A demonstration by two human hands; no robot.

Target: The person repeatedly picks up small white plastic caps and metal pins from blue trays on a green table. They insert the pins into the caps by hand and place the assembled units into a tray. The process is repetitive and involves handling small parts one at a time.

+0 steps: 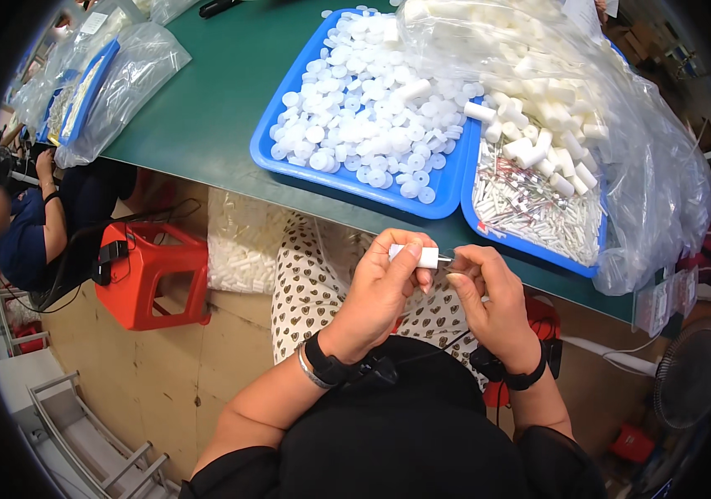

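Observation:
My left hand (379,289) is closed around a short white plastic cylinder (423,257), thumb on top, above my lap and just in front of the table edge. A thin, shiny metal piece (445,259) sticks out of the cylinder's right end. Close to that end is my right hand (492,291), with thumb and fingertips bent together in a pinch. What lies between those fingertips is too small to make out; something clear seems to show beside them.
On the green table (205,108), a blue tray (276,170) holds many translucent white discs. The blue tray (530,249) beside it holds white cylinders and small metal-and-white parts under a clear plastic bag (646,166). A red stool (135,291) and a seated person (31,233) are at left.

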